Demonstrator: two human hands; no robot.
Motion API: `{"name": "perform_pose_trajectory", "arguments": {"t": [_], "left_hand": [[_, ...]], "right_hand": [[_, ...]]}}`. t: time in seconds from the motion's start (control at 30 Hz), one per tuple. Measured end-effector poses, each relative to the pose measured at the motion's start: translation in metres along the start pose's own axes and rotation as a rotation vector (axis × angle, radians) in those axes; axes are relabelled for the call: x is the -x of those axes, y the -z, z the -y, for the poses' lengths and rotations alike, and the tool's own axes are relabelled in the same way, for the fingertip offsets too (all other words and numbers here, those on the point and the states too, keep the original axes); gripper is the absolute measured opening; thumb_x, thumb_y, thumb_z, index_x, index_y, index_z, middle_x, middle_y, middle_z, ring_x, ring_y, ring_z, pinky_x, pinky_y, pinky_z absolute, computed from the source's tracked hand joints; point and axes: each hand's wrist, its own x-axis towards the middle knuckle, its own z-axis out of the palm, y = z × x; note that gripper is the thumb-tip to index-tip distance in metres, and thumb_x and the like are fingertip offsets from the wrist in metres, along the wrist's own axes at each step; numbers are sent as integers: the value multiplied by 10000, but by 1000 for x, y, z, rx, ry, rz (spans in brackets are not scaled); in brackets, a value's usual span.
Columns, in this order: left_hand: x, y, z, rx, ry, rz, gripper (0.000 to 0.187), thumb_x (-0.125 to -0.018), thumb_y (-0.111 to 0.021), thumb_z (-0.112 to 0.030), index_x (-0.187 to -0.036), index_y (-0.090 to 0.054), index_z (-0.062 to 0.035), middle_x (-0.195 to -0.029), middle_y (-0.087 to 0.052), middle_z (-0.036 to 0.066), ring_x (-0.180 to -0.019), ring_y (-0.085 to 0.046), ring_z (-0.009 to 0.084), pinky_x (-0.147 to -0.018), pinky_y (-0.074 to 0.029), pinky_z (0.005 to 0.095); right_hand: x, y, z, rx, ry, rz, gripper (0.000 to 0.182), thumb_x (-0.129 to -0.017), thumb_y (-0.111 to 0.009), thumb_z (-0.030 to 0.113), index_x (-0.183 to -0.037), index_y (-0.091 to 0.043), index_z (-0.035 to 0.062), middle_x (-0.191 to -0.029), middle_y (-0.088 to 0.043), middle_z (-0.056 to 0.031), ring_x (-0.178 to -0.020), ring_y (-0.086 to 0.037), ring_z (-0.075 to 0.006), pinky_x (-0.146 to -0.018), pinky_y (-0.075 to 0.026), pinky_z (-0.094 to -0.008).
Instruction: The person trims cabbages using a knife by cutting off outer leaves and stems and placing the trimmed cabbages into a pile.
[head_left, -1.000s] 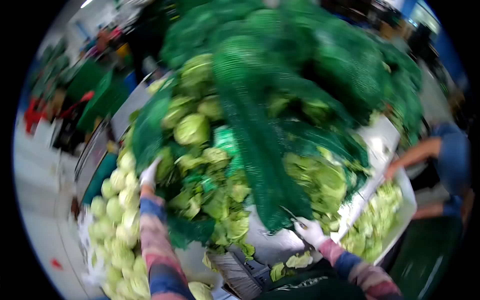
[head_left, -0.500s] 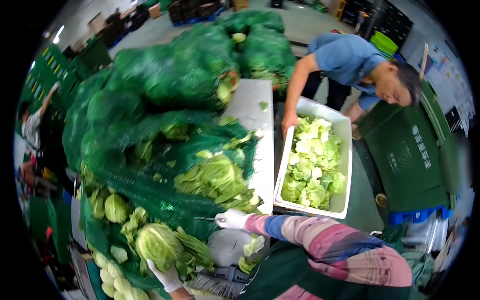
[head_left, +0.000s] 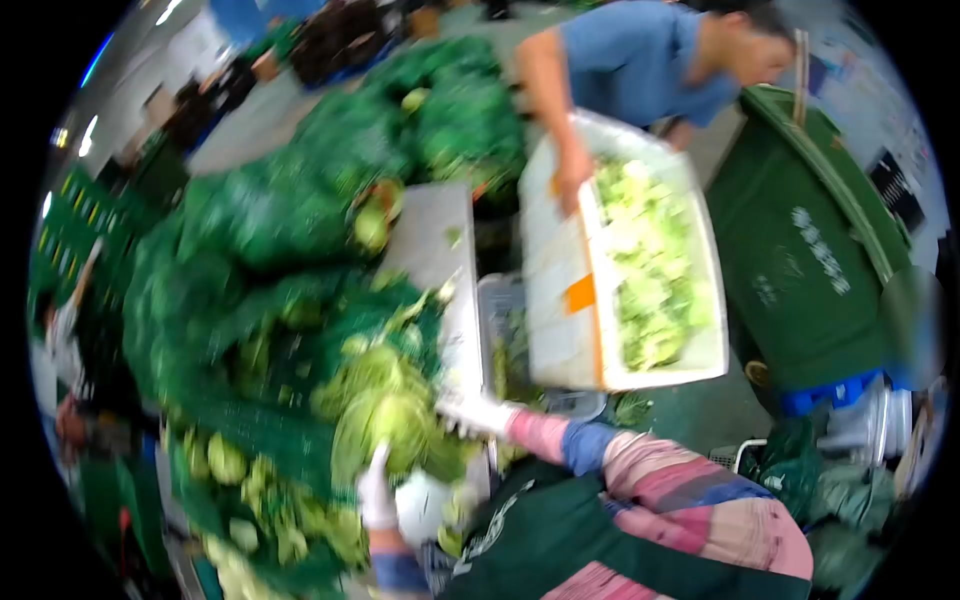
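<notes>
My left hand, in a white glove, is at the near side of a leafy green cabbage, its fingers against the head. Loose outer leaves spread behind the cabbage on green netting. My right hand, gloved too, is just right of the cabbage at the edge of the pale worktop. It looks closed, as it was around a thin knife in the earlier frame; blur hides the blade now. Below the cabbage a pale round patch shows, too blurred to name.
Across from me a person in a blue shirt holds a tilted white foam box of leaves. Full green net sacks line the far left. A green bin stands right; a grey crate sits below the worktop.
My left hand has brought the cabbage rightward from the near left, toward my right hand. The person opposite has lifted and tilted the foam box. My view has shifted.
</notes>
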Motion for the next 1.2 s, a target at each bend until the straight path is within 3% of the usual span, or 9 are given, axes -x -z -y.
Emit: {"name": "perform_pose_trajectory", "arguments": {"t": [0.13, 0.4, 0.5, 0.67, 0.8, 0.9, 0.97, 1.07, 1.2], "left_hand": [[-47, -35, 20, -228, -489, 88, 504, -725, -823, -115, -1162, -603, 4, -1131, -639, 83, -994, -602, 170, -910, -470, 307], [-61, -38, 32, -516, -405, 136, 534, -776, -788, -270, -1195, -596, -1, -1176, -643, 84, -1044, -609, 187, -944, -458, 303], [-61, -34, 19, -564, -406, 206, 563, -770, -784, -311, -1203, -594, -5, -1180, -643, 83, -1065, -603, 195, -963, -446, 309], [-65, -33, 13, -779, -320, 453, 724, -770, -736, -433, -1351, -483, -83, -1384, -503, 93, -1285, -450, 233, -1104, -309, 353], [-57, -49, 35, -1346, -693, 93, 916, -604, -799, -519, -1347, -469, -98, -1296, -517, 158, -1268, -429, 313, -1087, -287, 452], [-37, -44, 27, -1219, -743, 50, 1012, -552, -856, -414, -1393, -402, -79, -1247, -476, 215, -1198, -436, 376, -1038, -342, 468], [-19, -49, 15, -1120, -450, -47, 1192, -501, -895, -334, -1466, -255, -53, -1224, -362, 313, -1116, -414, 449, -1000, -382, 447], [-23, -25, 38, -1034, -541, -84, 1237, -500, -896, -341, -1485, -206, -55, -1241, -354, 289, -1135, -413, 440, -1010, -387, 440], [-23, -18, 50, -793, -501, -68, 1300, -522, -897, -387, -1489, -121, 4, -1329, -298, 281, -1230, -373, 421, -1060, -350, 423]], "right_hand": [[7, 22, 7, 220, 199, -233, 368, -880, -634, 292, -1123, -605, 17, -785, -670, -74, -549, -596, -135, -521, -478, -278], [21, 18, 10, 971, 560, -307, 321, -899, -552, 300, -1151, -540, 101, -824, -660, -207, -751, -637, -407, -656, -503, -472], [6, 16, 5, 1051, 533, -279, 361, -903, -552, 296, -1199, -506, 95, -780, -664, -177, -710, -636, -405, -635, -502, -476], [-1, -6, 38, 935, 735, -187, 642, -830, -643, 429, -1332, -437, 85, -1242, -492, -135, -1012, -614, -291, -816, -514, -368], [-31, -29, 64, 1190, 686, -209, 551, -819, -623, 290, -1311, -474, 94, -1124, -571, -134, -774, -648, -342, -672, -525, -414], [-91, -15, 69, 1256, 669, -235, 316, -830, -576, 229, -1105, -608, 76, -953, -646, -173, -809, -648, -368, -705, -523, -440], [-108, 5, 76, 1158, 399, -236, 253, -835, -570, 217, -1028, -626, 63, -931, -660, -209, -853, -646, -381, -756, -516, -453], [-118, 37, 63, 1273, 235, -215, 326, -840, -638, 267, -1050, -600, 20, -1059, -647, -230, -986, -626, -385, -853, -502, -456], [-62, 27, 56, 1193, 671, -316, 277, -866, -620, 239, -1030, -517, 41, -930, -595, -196, -866, -625, -373, -757, -507, -442]]}}
